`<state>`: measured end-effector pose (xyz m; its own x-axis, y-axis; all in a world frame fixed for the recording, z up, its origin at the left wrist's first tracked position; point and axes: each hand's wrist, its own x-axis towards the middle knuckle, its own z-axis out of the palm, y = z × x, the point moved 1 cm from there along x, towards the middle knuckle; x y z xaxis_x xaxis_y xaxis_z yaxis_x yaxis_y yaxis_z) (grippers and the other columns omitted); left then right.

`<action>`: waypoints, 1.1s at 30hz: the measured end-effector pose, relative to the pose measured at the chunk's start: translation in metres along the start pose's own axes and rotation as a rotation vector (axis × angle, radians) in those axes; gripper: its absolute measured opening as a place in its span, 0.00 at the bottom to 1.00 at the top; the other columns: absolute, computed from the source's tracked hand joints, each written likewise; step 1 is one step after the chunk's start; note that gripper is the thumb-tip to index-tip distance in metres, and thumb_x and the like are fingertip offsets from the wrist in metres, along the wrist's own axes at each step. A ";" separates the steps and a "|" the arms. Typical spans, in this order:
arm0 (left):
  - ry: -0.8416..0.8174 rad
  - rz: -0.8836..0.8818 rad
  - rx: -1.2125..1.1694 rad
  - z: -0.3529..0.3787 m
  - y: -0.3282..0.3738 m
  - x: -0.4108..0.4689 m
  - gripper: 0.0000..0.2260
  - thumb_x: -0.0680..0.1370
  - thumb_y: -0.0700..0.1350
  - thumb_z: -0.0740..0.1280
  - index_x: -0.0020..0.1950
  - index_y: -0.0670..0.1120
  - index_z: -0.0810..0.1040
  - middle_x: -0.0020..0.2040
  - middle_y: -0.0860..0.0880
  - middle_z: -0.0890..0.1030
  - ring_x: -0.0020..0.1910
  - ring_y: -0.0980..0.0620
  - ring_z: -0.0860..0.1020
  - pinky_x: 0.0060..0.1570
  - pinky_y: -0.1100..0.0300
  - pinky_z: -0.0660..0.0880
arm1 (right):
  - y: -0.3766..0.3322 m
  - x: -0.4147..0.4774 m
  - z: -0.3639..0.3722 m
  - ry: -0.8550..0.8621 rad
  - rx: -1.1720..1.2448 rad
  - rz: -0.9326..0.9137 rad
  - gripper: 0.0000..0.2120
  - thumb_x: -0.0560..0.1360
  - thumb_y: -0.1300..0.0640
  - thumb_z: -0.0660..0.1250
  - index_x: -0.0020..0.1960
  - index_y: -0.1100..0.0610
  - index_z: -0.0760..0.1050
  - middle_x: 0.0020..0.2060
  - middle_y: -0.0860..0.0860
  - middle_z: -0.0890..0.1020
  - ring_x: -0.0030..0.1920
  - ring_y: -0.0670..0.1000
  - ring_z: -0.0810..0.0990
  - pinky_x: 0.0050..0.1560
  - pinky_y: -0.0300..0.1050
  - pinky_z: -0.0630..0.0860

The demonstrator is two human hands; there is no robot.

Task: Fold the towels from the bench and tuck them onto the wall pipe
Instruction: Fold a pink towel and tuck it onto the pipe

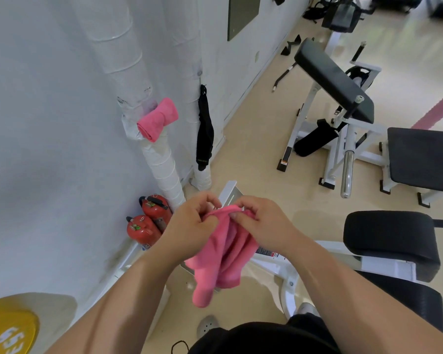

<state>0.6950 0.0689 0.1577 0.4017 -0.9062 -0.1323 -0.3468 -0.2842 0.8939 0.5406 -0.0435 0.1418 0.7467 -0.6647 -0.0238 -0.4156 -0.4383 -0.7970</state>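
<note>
GYM CORNER: You hold a pink towel (223, 256) up in front of you. Your left hand (192, 221) and right hand (261, 223) are close together, each pinching the bunched top edge between thumb and curled fingers, and the rest of the cloth hangs in loose pleats below both hands. The fold looks barely begun, since the edge is gathered rather than flat. To do it well, work your hands apart along that edge until each finds a corner and let the cloth drop square beneath them. Then bring corner to corner and halve it again into a narrow, firm bundle. Pinch near the edge, because a deep fistful will trap creases. A finished model sits above and to the left of your left hand: a folded pink towel (157, 118) tucked at the white wrapped wall pipe (164, 172). Match its width so the next one tucks in without springing loose. Beyond your hands a black strap (204, 131) hangs on a second pipe (203, 178), and two red fire extinguishers (149, 218) stand just left of your left hand. A pink strip (435, 113) far to the right of your right hand may be another towel, though it is too blurred to say.
</note>
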 end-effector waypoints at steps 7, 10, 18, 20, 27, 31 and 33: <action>0.091 -0.158 0.024 -0.008 -0.034 0.003 0.12 0.74 0.34 0.67 0.37 0.48 0.84 0.34 0.45 0.81 0.32 0.53 0.73 0.37 0.55 0.74 | 0.011 0.005 -0.017 0.224 0.172 0.257 0.08 0.77 0.61 0.66 0.41 0.53 0.79 0.33 0.51 0.79 0.34 0.45 0.73 0.38 0.41 0.71; 0.091 -0.230 -0.257 -0.002 -0.035 0.001 0.09 0.79 0.38 0.69 0.45 0.48 0.87 0.41 0.44 0.85 0.40 0.52 0.79 0.48 0.49 0.82 | 0.014 0.007 -0.020 0.277 0.289 0.407 0.08 0.77 0.61 0.63 0.49 0.50 0.78 0.33 0.53 0.81 0.34 0.50 0.79 0.38 0.46 0.77; 0.029 -0.140 -0.286 0.027 -0.017 0.003 0.15 0.82 0.52 0.63 0.52 0.44 0.86 0.48 0.40 0.86 0.53 0.37 0.83 0.57 0.39 0.79 | -0.010 -0.003 0.013 0.130 0.895 0.567 0.11 0.78 0.70 0.60 0.50 0.63 0.80 0.43 0.64 0.85 0.38 0.57 0.81 0.40 0.51 0.80; 0.010 -0.095 -0.206 0.033 -0.017 0.001 0.14 0.84 0.49 0.61 0.53 0.45 0.85 0.47 0.43 0.86 0.51 0.43 0.83 0.56 0.46 0.79 | -0.014 -0.003 0.014 0.105 1.072 0.575 0.15 0.76 0.74 0.55 0.52 0.68 0.80 0.46 0.66 0.85 0.41 0.58 0.85 0.43 0.50 0.83; -0.054 -0.073 -0.228 0.031 -0.017 -0.005 0.13 0.86 0.42 0.59 0.61 0.48 0.83 0.55 0.54 0.85 0.54 0.62 0.81 0.57 0.67 0.75 | -0.010 -0.007 0.015 0.059 0.783 0.441 0.14 0.72 0.74 0.70 0.55 0.64 0.82 0.47 0.66 0.85 0.47 0.58 0.86 0.56 0.53 0.83; -0.045 -0.092 -0.317 0.029 -0.020 -0.006 0.16 0.86 0.41 0.58 0.60 0.52 0.84 0.53 0.46 0.87 0.57 0.42 0.83 0.62 0.43 0.78 | -0.010 -0.006 0.014 0.096 0.657 0.414 0.04 0.71 0.68 0.76 0.45 0.62 0.85 0.40 0.61 0.86 0.43 0.56 0.86 0.53 0.55 0.84; -0.028 -0.115 -0.352 0.028 -0.024 -0.006 0.16 0.86 0.42 0.58 0.60 0.51 0.85 0.55 0.44 0.86 0.58 0.40 0.83 0.62 0.41 0.78 | -0.011 -0.005 0.013 0.053 0.560 0.388 0.03 0.70 0.65 0.78 0.41 0.60 0.85 0.38 0.57 0.86 0.41 0.51 0.85 0.45 0.47 0.82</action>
<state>0.6773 0.0720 0.1254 0.3962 -0.8842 -0.2476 0.0136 -0.2640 0.9644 0.5481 -0.0274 0.1431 0.5652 -0.7457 -0.3528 -0.3064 0.2073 -0.9291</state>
